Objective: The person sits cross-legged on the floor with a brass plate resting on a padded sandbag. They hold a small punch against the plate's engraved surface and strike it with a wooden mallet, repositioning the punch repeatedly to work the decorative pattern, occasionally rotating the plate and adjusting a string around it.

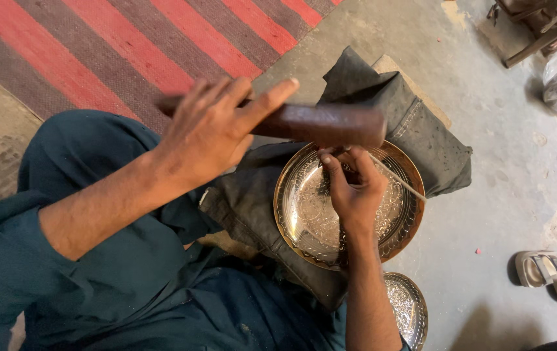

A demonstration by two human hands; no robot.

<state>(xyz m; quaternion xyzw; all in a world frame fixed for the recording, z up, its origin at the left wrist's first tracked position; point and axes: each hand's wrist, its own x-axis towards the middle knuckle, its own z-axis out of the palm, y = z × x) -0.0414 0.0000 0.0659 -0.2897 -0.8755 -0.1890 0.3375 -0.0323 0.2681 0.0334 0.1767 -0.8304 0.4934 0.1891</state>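
Overhead, in the head view, the left hand (210,127) is closed around a brown wooden mallet (321,123), its long axis running left to right, raised just above the right hand (355,185). That hand pinches a thin chisel (395,181), slanting right and near, its tip on the engraved brass plate (311,208) directly below. Count: two plates, the second plate (408,309) nearer; one dark cloth (382,97) beneath; one sandal (548,273) at right.

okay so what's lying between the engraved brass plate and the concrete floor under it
A dark folded cloth lies under the engraved brass plate, spread over the concrete floor; the head view shows this.
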